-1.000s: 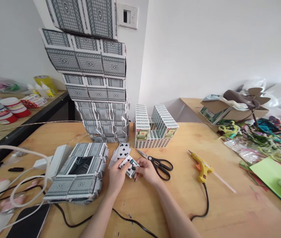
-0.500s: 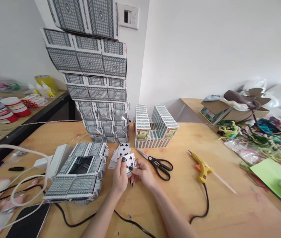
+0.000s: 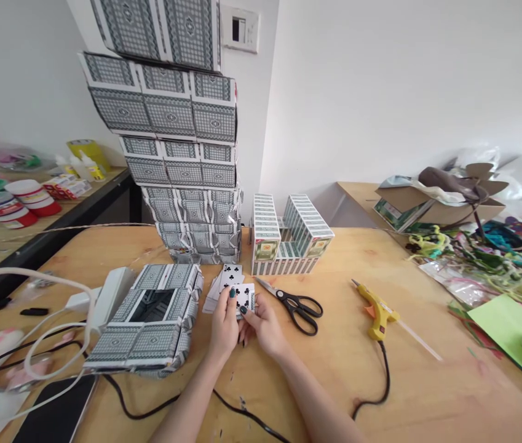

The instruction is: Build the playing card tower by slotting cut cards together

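A playing card (image 3: 244, 295) with black club marks is pinched between my two hands, low over the table. My left hand (image 3: 226, 320) grips its left side, thumb on the face. On its lower right edge rests the thumb of my right hand (image 3: 263, 323), with the fingers curled beneath. Whether more cards lie under it I cannot tell. Just behind my hands, several loose playing cards (image 3: 232, 272) lie fanned on the table. Black-handled scissors (image 3: 295, 304) sit to the right of my right hand, blades pointing to the back left.
Left of my hands lies a hollow block of folded cards (image 3: 136, 341). Behind it rises a tall card tower (image 3: 168, 117), beside a U-shaped stack of card boxes (image 3: 283, 261). A yellow glue gun (image 3: 378, 314) rests at right, its black cord (image 3: 385, 381) trailing forward. A phone (image 3: 55, 409) lies front left.
The card has turned slightly between my fingers, so its face shows more squarely. My hands stay in nearly the same place; the whole view has shifted a little.
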A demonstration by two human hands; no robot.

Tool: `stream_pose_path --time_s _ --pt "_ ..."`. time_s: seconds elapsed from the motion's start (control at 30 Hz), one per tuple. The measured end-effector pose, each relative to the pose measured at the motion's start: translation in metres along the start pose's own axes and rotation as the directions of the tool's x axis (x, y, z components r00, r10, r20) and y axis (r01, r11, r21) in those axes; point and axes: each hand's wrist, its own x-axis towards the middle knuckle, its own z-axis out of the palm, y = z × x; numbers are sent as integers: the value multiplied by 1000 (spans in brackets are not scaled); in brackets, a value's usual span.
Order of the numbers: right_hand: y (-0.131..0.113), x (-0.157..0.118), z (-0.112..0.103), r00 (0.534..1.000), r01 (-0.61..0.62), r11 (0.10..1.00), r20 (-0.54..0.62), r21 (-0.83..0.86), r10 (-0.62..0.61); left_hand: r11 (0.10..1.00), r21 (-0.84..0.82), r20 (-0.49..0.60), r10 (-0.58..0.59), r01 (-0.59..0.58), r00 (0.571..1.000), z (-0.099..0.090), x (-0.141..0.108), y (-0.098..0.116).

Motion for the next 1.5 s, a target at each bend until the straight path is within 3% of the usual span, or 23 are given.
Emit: stream_pose_path --time_s 0.23,0.47,0.6,0.87,1.27,1.5 --pt "2 1 -1 998 3 998 57 -59 0 1000 1 -65 -13 13 998 -4 3 10" --pt "-3 0 3 993 82 997 -85 -13 -83 995 55 -42 80 -77 996 -7 0 18" --pt "-5 -1 4 990 74 997 -118 19 -72 994 50 -24 103 -102 994 -7 -3 18" --pt "-2 -1 4 991 54 995 -125 85 -43 992 62 -27 108 -106 994 -5 -8 22" --pt "-2 -4 6 959 90 995 -266 -47 -99 995 35 49 94 -96 994 -2 -12 28" --pt "-4 -6 5 950 70 997 -304 -23 -73 997 -14 78 74 -73 994 -1 -16 30"
